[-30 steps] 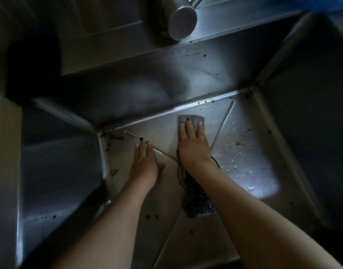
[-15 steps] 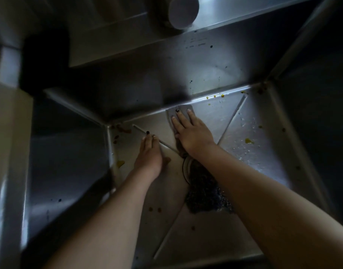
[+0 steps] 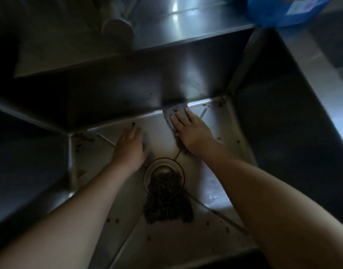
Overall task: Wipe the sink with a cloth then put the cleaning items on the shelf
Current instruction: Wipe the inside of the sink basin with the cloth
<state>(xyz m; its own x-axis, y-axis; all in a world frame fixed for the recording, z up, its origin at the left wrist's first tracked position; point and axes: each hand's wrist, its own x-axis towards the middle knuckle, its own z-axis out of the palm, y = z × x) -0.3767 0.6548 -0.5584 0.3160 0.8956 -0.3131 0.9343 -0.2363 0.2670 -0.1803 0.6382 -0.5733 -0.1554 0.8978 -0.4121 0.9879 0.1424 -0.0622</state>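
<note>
Right hand: the right hand (image 3: 193, 132) lies palm down on the grey cloth (image 3: 168, 114), fingers straight and slightly spread and pointing at the far wall. It presses the cloth flat rather than gripping it.
Right arm: bare forearm, stretched from the near right corner diagonally forward and to the left, wrist nearly straight.
Cloth: it is under the right fingers and palm, on the floor of the sink (image 3: 128, 90). Its far edge is at the seam where the floor meets the back wall, and its left edge shows beside the fingers.
Left hand: the left hand (image 3: 129, 146) is palm down on the sink floor, to the left of the right hand and apart from it. Its fingers are straight, held close together and blurred; it holds nothing that can be made out.
Left arm: bare forearm, reaching in from the near left, roughly parallel to the right one.
Between the wrists: the round drain (image 3: 150, 171), with a dark scrubber (image 3: 166, 202) lying partly over it and trailing nearer than both hands.
Left of the left hand: brownish food bits (image 3: 85, 137) in the floor's far left corner.
Beyond the right fingers: small yellow specks (image 3: 204, 104) along the back seam.
Far above the hands: a pale faucet (image 3: 118, 29) on the back ledge, and a blue container (image 3: 283, 10) at the far right corner.
</note>
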